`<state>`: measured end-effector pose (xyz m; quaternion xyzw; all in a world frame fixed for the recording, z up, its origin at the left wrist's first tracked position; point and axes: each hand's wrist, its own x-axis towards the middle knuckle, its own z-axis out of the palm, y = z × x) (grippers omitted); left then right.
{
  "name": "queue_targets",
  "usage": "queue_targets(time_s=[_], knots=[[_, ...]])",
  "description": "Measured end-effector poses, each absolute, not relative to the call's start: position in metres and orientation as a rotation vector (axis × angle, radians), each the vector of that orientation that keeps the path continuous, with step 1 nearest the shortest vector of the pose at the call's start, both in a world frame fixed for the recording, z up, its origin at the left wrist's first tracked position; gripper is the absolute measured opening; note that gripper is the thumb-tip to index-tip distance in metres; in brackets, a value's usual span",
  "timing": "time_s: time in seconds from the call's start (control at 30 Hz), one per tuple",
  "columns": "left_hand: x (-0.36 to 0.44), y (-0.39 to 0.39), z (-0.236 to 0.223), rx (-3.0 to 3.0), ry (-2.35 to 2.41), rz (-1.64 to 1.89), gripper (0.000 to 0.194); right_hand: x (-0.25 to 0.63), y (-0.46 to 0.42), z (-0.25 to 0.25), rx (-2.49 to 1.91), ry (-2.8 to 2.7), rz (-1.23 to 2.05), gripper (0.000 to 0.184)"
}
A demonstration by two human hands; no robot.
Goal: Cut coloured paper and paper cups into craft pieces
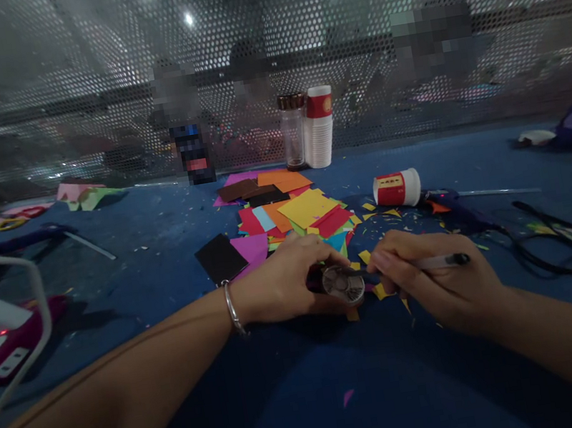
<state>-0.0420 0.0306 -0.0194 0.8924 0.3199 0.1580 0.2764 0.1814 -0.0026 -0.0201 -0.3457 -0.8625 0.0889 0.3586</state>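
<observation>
My left hand (288, 275), with a silver bangle at the wrist, is closed around a small round object (344, 286). Its pale, disc-shaped face is turned up toward me and bears dark lines; its side is mostly hidden by my fingers. In my right hand (431, 278) is a pen (438, 262) with a clear barrel and a dark end, gripped as for writing. The pen's tip meets or hovers just over the disc face; which one I cannot tell. Yellow paper scraps (379, 291) lie around my fingertips.
Coloured paper sheets (310, 209) are piled beyond my hands. A red-and-white paper cup (396, 189) lies on its side near a glue gun (453, 209) and its black cable. Stacked cups (320, 129) and a glass bottle (293, 133) stand before a perforated screen. A purple device (8, 345) sits left.
</observation>
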Motion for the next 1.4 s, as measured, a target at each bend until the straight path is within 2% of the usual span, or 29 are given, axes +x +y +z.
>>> queue_targets(time_s=[1.4], knots=[[-0.042,0.032,-0.0191,2.394,0.85,0.425,0.042,0.1783,-0.0055,-0.016,-0.951,-2.189,0.287,0.032]])
